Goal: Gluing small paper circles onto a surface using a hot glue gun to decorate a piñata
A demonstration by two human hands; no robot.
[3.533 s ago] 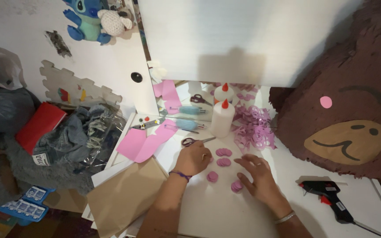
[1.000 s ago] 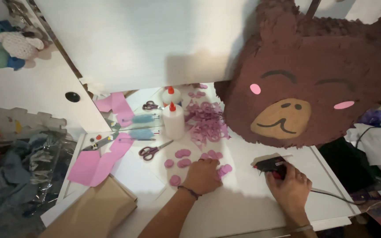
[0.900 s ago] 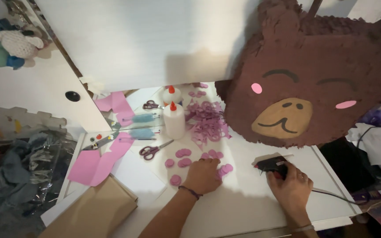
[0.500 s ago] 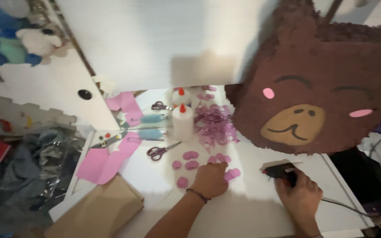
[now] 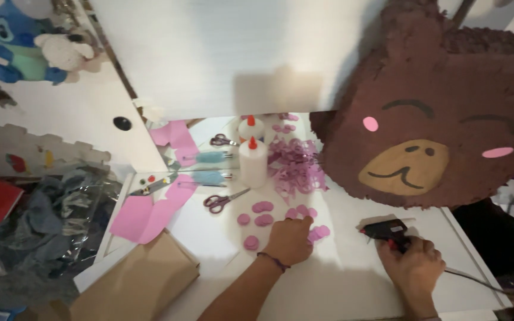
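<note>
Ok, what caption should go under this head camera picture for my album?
Left hand on pink paper circles, right hand gripping a black glue gun beside a brown bear piñata.

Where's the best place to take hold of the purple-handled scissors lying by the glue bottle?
Take the scissors by the purple finger loops at their lower-left end, coming in from the left front. They lie flat and closed, blades pointing up-right toward the glue bottle, and the loops sit on bare table away from the pink paper circles.

right hand point(image 5: 413, 267) | moved off circles point(image 5: 263, 213) | now seemingly gripping glue gun point(image 5: 385, 229)
</note>
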